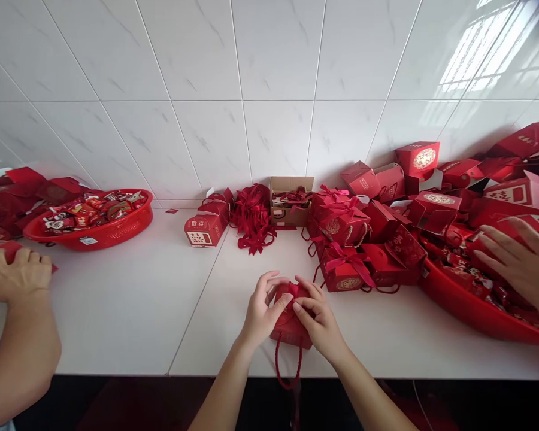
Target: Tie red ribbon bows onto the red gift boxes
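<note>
A small red gift box (291, 329) with a rope handle sits on the white table in front of me, the handle hanging over the front edge. At the box's top a red ribbon (293, 290) is looped. From the left my left hand (266, 306) wraps round the box, thumb and fingers pinching at the ribbon. On the other side my right hand (315, 312) has its thumb and fingertips closed on the ribbon too. The fingers hide part of the ribbon, and its ends do not show.
Behind are loose ribbons (253, 215), an open cardboard box (291, 182) and red boxes (206, 230). Ribboned boxes (347, 272) stand right. Red candy basins (94, 236) (476, 314) flank me. Co-workers' hands (20, 275) (518, 260) are at both sides.
</note>
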The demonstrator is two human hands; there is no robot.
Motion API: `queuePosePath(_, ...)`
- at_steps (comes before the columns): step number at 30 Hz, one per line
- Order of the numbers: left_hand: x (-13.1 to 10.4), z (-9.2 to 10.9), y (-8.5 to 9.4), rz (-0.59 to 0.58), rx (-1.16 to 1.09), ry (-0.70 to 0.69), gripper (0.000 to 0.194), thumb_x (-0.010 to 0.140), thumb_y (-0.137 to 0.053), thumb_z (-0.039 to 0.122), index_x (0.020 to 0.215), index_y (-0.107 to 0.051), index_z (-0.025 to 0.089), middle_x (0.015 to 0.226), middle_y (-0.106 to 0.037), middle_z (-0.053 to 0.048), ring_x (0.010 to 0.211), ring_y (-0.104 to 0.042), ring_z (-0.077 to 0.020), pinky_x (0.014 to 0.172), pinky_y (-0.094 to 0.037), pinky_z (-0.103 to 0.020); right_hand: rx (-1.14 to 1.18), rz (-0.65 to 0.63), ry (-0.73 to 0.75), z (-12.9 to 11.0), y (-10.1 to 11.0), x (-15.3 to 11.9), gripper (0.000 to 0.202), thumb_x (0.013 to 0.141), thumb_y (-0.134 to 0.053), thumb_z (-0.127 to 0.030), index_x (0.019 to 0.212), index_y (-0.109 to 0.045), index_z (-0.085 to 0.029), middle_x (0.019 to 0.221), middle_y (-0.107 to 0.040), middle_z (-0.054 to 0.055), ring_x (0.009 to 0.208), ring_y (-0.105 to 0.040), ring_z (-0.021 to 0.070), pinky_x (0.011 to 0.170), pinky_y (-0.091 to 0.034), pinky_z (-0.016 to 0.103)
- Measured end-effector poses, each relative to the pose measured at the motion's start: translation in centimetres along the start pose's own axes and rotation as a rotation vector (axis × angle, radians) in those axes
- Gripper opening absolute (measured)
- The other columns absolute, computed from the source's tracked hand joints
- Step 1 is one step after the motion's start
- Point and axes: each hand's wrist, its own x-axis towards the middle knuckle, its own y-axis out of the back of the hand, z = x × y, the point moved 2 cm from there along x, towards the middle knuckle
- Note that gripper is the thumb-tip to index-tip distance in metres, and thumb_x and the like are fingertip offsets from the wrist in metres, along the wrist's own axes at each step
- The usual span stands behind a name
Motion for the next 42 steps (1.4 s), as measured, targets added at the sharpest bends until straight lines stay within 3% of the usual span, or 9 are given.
queuePosePath(5, -0.9, 1.6, 0.3, -0.062, 0.362, -0.248, 0.011, 0.084, -0.063, 0.028, 0.092, -0.07, 0.023, 0.107, -0.064, -0.008, 0.112, -0.053, -0.0244, 0.098, -0.045, -0.043, 0.019, 0.067, 0.013, 0.2, -0.2, -0.6, 0.023, 0.088, -0.055, -0.039, 0.083, -0.073, -0.025, 0.139, -0.051, 0.009, 0.127, -0.041, 0.032, 0.105, -0.029, 0.06)
queuePosePath(9, -1.0, 1.8, 0.5, -0.103, 0.365, -0.227, 0.01, 0.084, -0.065, 0.027, 0.088, -0.074, 0.025, 0.095, -0.071, -0.007, 0.104, -0.056, -0.0248, 0.09, -0.051, -0.043, -0.091, 0.047, 0.016, -0.4, 0.4, -1.1, 0.025, 0.09, -0.053, -0.041, 0.089, -0.074, -0.027, 0.134, -0.056, 0.01, 0.122, -0.046, 0.0325, 0.1, -0.034, 0.06)
queuePosePath(15, -0.4, 2.3, 0.8, -0.23, 0.281, -0.18, 0.013, 0.083, -0.066, 0.021, 0.088, -0.076, 0.027, 0.093, -0.075, -0.004, 0.111, -0.059, -0.0256, 0.092, -0.053, -0.043, -0.312, -0.175, 0.18, -2.4, 3.1, -1.9, 0.024, 0.094, -0.048, -0.031, 0.105, -0.07, -0.03, 0.128, -0.06, 0.007, 0.116, -0.051, 0.0266, 0.097, -0.044, 0.049)
queuePosePath(20, -0.8, 2.4, 1.2, -0.246, 0.271, -0.112, 0.015, 0.083, -0.064, 0.019, 0.09, -0.076, 0.026, 0.096, -0.075, -0.006, 0.117, -0.058, -0.0265, 0.096, -0.051, -0.043, -0.378, -0.102, 0.256, -1.9, 4.5, -1.8, 0.027, 0.091, -0.049, -0.017, 0.112, -0.065, -0.025, 0.1, -0.069, 0.008, 0.097, -0.061, 0.0248, 0.084, -0.052, 0.042)
queuePosePath(23, -0.9, 2.3, 1.2, -0.249, 0.258, -0.126, 0.016, 0.083, -0.063, 0.019, 0.09, -0.076, 0.025, 0.102, -0.073, -0.007, 0.116, -0.059, -0.026, 0.093, -0.053, -0.04, -0.408, -0.09, 0.238, -1.2, 4.5, -1.7, 0.029, 0.089, -0.048, -0.014, 0.11, -0.064, -0.026, 0.091, -0.069, 0.007, 0.083, -0.065, 0.0226, 0.073, -0.055, 0.037)
queuePosePath(28, -0.6, 2.7, 1.3, -0.279, 0.294, -0.205, 0.015, 0.084, -0.063, 0.019, 0.088, -0.075, 0.026, 0.088, -0.075, -0.006, 0.112, -0.06, -0.0262, 0.09, -0.052, -0.041, -0.352, -0.106, 0.194, -2.3, 5.0, -2.1, 0.026, 0.092, -0.046, -0.018, 0.112, -0.062, -0.025, 0.087, -0.067, 0.006, 0.073, -0.064, 0.0189, 0.067, -0.055, 0.032)
queuePosePath(33, -0.7, 3.0, 1.3, -0.273, 0.378, -0.276, 0.016, 0.085, -0.062, 0.018, 0.089, -0.074, 0.028, 0.085, -0.075, -0.004, 0.108, -0.061, -0.0264, 0.102, -0.04, -0.05, -0.197, -0.318, 0.107, -5.1, 6.0, -2.7, 0.035, 0.09, -0.057, -0.03, 0.125, -0.053, -0.029, 0.073, -0.067, -0.001, 0.062, -0.062, 0.0152, 0.058, -0.053, 0.026)
queuePosePath(38, -0.8, 3.4, 1.3, -0.311, 0.434, -0.324, 0.018, 0.087, -0.058, 0.019, 0.092, -0.073, 0.027, 0.087, -0.071, -0.005, 0.101, -0.059, -0.0237, 0.092, -0.046, -0.042, -0.332, -0.307, 0.276, -5.0, 5.5, -0.4, 0.042, 0.089, -0.056, -0.027, 0.131, -0.051, -0.027, 0.105, -0.066, 0.007, 0.086, -0.064, 0.0197, 0.075, -0.054, 0.033)
queuePosePath(42, -0.7, 3.8, 1.6, -0.299, 0.506, -0.34, 0.015, 0.088, -0.058, 0.021, 0.091, -0.072, 0.026, 0.082, -0.067, -0.004, 0.091, -0.058, -0.0211, 0.088, -0.046, -0.039, -0.432, -0.401, 0.364, -3.9, 4.3, 0.9, 0.036, 0.092, -0.048, -0.016, 0.125, -0.056, -0.026, 0.098, -0.067, 0.006, 0.089, -0.061, 0.0202, 0.082, -0.05, 0.036)
